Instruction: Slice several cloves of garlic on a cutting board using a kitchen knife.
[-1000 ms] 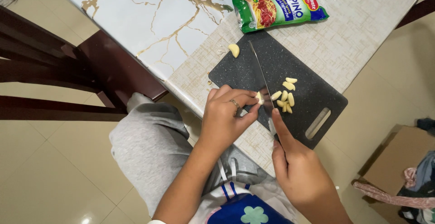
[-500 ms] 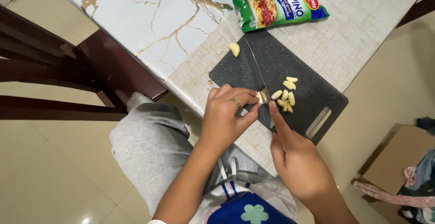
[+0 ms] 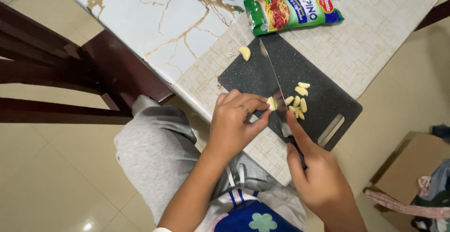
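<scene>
Table: we see a white marble-look top point(image 3: 140, 21) with gold veins — a beige mat point(image 3: 375, 39) covers part.
On the mat: a dark cutting board point(image 3: 323, 79) and a green food packet point(image 3: 293, 9).

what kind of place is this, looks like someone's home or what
Most likely a home dining area: a marble-patterned table with a dark wooden chair on tiled floor, and a dark cutting board where garlic cloves are being sliced beside a green food packet.
</scene>
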